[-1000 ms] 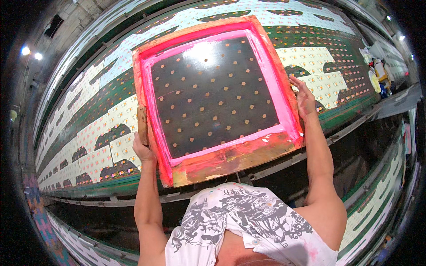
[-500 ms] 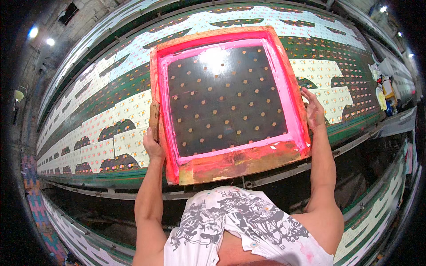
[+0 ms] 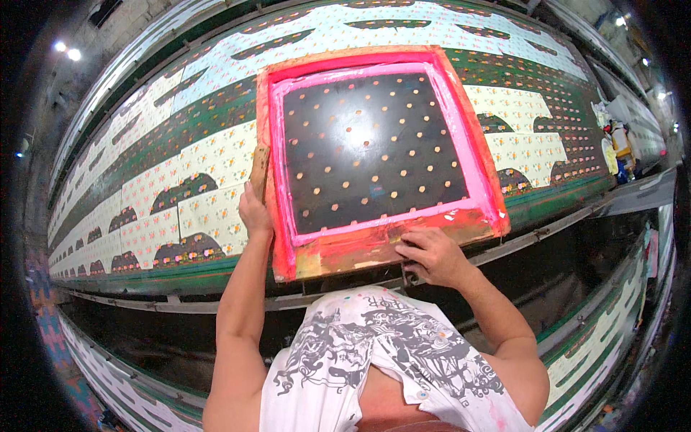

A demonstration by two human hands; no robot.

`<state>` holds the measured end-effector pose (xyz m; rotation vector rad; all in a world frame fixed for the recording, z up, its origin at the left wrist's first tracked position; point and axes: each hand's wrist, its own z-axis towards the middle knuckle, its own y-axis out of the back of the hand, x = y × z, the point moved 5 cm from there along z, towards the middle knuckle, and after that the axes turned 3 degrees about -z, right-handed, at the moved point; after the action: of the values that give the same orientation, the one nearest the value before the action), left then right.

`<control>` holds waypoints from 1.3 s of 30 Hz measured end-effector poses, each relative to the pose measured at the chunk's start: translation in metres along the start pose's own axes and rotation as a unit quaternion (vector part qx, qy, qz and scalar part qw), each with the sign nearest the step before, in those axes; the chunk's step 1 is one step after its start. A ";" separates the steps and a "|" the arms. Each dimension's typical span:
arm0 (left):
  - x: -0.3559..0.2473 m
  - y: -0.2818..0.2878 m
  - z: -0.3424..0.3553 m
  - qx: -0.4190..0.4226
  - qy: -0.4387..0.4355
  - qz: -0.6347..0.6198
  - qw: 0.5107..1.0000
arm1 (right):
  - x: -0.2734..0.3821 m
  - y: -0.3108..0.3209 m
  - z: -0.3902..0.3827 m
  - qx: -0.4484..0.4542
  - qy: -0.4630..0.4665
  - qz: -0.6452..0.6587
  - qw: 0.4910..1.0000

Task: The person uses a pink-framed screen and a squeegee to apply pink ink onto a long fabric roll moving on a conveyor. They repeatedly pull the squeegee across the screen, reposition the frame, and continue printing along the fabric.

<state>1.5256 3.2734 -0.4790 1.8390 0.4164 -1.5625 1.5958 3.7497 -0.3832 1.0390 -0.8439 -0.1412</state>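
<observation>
A screen-printing frame [image 3: 374, 238], its wood stained pink and red, lies over the printing table before me. Its dark mesh [image 3: 374, 158] carries rows of small pale spots, and a bright light reflects off it. On the frame's left side is a narrow wooden handle [image 3: 260, 167]. My left hand [image 3: 255, 212] is closed around the lower end of that handle. At the near bar of the frame, my right hand [image 3: 432, 257] has its fingers bent over the edge, with the thumb low against it. The tips of its fingers are partly hidden.
The long green-edged printing table [image 3: 79, 276] holds rows of pale flower-printed sheets [image 3: 216, 216]. A metal rail [image 3: 536, 235] runs along its near side. Cloths and containers [image 3: 620, 147] stand at the far right. Another table of printed sheets [image 3: 612, 338] lies behind me.
My right hand has left the frame's right side and come to its near bar. My left hand stays at the wooden handle. The frame looks slightly shifted to the right in view.
</observation>
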 end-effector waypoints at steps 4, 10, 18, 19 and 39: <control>-0.006 -0.016 -0.012 -0.023 -0.013 0.081 0.996 | -0.004 -0.007 -0.004 -0.032 -0.013 -0.074 0.997; -0.025 -0.014 -0.015 -0.034 -0.018 0.116 0.993 | 0.020 -0.014 0.058 0.038 -0.055 -0.143 0.987; -0.035 -0.013 -0.019 -0.036 -0.089 0.123 0.988 | 0.019 -0.004 0.096 0.208 -0.155 -0.132 0.957; -0.035 -0.012 -0.021 -0.038 -0.091 0.113 0.989 | 0.026 -0.005 0.093 0.213 -0.159 -0.134 0.955; -0.035 -0.009 -0.022 -0.055 -0.102 0.047 0.992 | -0.015 -0.047 0.120 -0.007 -0.048 -0.214 0.976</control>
<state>1.5282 3.3006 -0.4474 1.5755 0.3097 -1.6099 1.5174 3.6483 -0.4016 1.1975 -0.6942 -0.5641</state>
